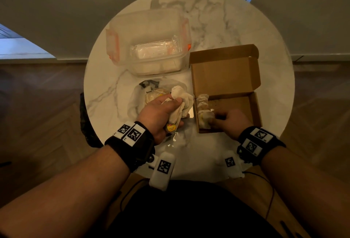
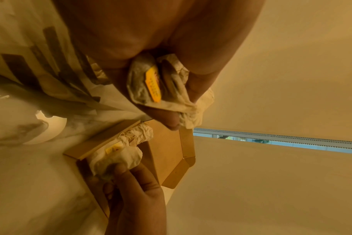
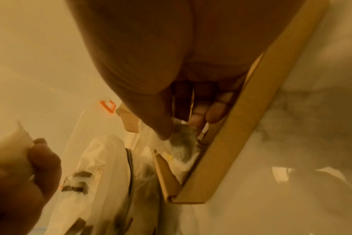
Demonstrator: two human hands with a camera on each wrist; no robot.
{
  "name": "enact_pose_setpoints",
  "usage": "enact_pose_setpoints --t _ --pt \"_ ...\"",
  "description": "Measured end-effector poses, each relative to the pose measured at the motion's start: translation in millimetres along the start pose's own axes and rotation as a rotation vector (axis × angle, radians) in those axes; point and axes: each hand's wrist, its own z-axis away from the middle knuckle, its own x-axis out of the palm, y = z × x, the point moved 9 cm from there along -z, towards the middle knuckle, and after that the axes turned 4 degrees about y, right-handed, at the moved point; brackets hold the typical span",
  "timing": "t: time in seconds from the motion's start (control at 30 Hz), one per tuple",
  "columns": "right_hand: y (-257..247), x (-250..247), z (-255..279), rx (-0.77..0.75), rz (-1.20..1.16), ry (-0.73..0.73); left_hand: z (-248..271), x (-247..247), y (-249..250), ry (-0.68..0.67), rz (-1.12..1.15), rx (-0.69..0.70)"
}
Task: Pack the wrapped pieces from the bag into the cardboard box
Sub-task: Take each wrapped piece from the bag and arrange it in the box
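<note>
The round marble tabletop [image 1: 236,19] carries a clear lidded container [image 1: 147,42] toward its far left, the open cardboard box [image 1: 227,78] toward its right edge, and the crumpled plastic bag [image 1: 136,97] just left of the box, near the front edge. Bare marble lies open at the far right rim and along the left edge; between bag and box only a narrow strip shows.

The left hand [image 1: 161,112] hovers over the bag, its grip closed round a bundle of white wrapped pieces [image 1: 180,103], a yellow label [image 2: 154,85] peeking out between the fingers.

The right hand [image 1: 231,120] reaches into the box at its front left corner, thumb and fingertips [image 3: 213,116] pinching narrowly on a wrapped piece [image 1: 205,118] that lies against the left wall. Another wrapped piece [image 1: 202,99] sits just beyond it along the same wall. The rest of the box floor to the right is open cardboard, the lid standing up behind.
</note>
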Motion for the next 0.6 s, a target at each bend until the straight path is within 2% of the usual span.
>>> enact_pose_setpoints --t 0.2,0.33,0.43,0.6 --pt "4.3 9.4 -1.2 -0.066 0.152 0.02 -3.3 -2.3 -8.4 0.018 -0.01 -0.004" --pt "3.3 9.7 -0.7 -0.105 0.288 0.099 -4.1 -2.6 -10.1 0.04 -0.016 -0.007" --pt "6.7 7.3 -0.9 -0.071 0.315 0.14 -3.4 -0.8 -9.7 0.042 -0.013 -0.009" --pt "4.2 5.7 0.5 -0.13 0.321 0.093 -2.7 0.8 -9.4 0.036 -0.017 -0.011"
